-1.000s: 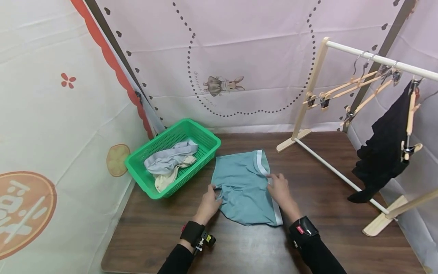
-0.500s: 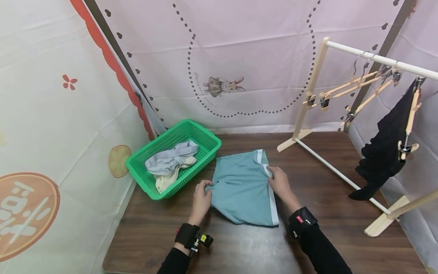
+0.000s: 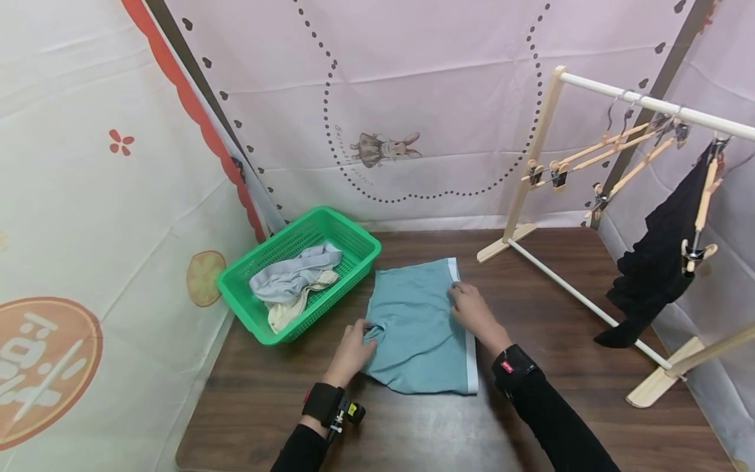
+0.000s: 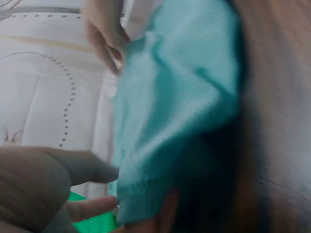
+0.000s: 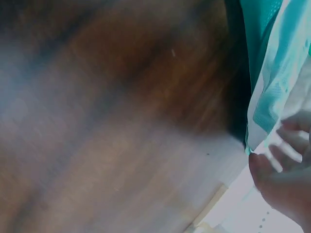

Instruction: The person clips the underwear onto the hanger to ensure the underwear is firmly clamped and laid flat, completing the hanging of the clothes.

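The head view looks from above and behind the left hand's (image 3: 349,354) grip on the teal garment (image 3: 421,328), facing forward and down, far enough back to take in the green basket (image 3: 339,292) beyond that grip to its left, the clothes rack (image 3: 572,290) off to its right and the rabbit-print backdrop (image 3: 436,85) behind. The left wrist view sits very near the same grip, rolled sideways, facing across the cloth toward the right hand (image 3: 474,314). The right wrist view, close to its own hand, is tilted mostly onto the wooden tabletop (image 5: 97,121). Both wrist views share garment and backdrop; head and left wrist share both hands.
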Available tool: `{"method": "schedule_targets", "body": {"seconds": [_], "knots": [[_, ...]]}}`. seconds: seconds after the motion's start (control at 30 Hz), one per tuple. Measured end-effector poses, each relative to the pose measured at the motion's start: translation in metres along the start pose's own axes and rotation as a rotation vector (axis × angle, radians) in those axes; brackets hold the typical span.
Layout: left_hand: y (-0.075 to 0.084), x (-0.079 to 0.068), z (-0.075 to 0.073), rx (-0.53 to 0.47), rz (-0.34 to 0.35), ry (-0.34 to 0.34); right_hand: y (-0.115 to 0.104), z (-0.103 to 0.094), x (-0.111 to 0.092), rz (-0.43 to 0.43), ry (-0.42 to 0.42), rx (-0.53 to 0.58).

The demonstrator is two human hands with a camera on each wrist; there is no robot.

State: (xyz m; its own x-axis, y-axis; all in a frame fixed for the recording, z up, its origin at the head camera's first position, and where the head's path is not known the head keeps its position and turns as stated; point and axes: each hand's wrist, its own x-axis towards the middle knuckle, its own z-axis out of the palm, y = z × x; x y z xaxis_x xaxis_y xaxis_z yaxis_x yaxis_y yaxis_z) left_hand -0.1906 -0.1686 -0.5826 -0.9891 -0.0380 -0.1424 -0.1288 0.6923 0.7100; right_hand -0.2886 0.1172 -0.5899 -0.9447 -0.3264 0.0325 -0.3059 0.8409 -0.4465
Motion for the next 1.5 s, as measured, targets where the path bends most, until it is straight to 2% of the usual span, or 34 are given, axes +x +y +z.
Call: {"method": "schedule_targets", "body": {"seconds": [0.13, 0.2, 0.27, 0.37, 0.5, 0.6, 0.73, 0.9, 0.97, 1.07, 1.13, 1.23, 1.27, 1.33, 1.43, 1.5], "knots": [[0.004, -0.001, -0.015, -0.062, -0.037, -0.127, -0.004, 0.007, 0.014, -0.070, -0.162, -0.081], [0.004, -0.002, -0.025, -0.092, -0.042, -0.180, -0.004, 0.009, 0.022, -0.083, -0.195, -0.103], [0.002, -0.004, -0.033, -0.114, -0.042, -0.224, -0.005, 0.011, 0.030, -0.087, -0.193, -0.115], [-0.001, -0.005, -0.041, -0.121, -0.032, -0.249, -0.004, 0.010, 0.041, -0.078, -0.193, -0.100], [-0.006, -0.007, -0.040, -0.093, -0.050, -0.237, -0.004, 0.009, 0.045, -0.053, -0.204, -0.069], [-0.007, -0.006, -0.033, -0.079, -0.008, -0.227, -0.003, 0.009, 0.034, -0.031, -0.183, -0.066], [-0.009, -0.006, -0.025, -0.121, 0.125, -0.228, -0.013, 0.008, 0.005, 0.015, -0.170, -0.030], [-0.008, -0.007, -0.017, -0.175, 0.254, -0.205, -0.028, 0.004, -0.029, -0.008, -0.214, -0.002], [-0.007, -0.007, -0.015, -0.170, 0.273, -0.189, -0.029, 0.004, -0.037, -0.016, -0.245, -0.009], [-0.006, -0.008, -0.016, -0.171, 0.238, -0.219, -0.027, 0.007, -0.041, -0.017, -0.266, -0.017], [-0.007, -0.011, -0.020, -0.198, 0.190, -0.281, -0.023, 0.011, -0.038, -0.021, -0.264, -0.029], [-0.010, -0.014, -0.026, -0.298, 0.078, -0.394, -0.019, 0.014, -0.033, -0.020, -0.257, -0.030], [-0.009, -0.013, -0.027, -0.290, 0.057, -0.397, -0.018, 0.014, -0.031, -0.017, -0.256, -0.029], [-0.004, -0.008, -0.027, -0.202, 0.057, -0.344, -0.018, 0.014, -0.031, -0.007, -0.252, -0.034], [0.010, 0.005, -0.021, 0.055, 0.106, -0.211, -0.022, 0.013, -0.034, -0.005, -0.224, -0.046], [0.020, 0.017, -0.016, 0.193, 0.141, -0.169, -0.027, 0.012, -0.036, -0.024, -0.206, -0.061]]}}
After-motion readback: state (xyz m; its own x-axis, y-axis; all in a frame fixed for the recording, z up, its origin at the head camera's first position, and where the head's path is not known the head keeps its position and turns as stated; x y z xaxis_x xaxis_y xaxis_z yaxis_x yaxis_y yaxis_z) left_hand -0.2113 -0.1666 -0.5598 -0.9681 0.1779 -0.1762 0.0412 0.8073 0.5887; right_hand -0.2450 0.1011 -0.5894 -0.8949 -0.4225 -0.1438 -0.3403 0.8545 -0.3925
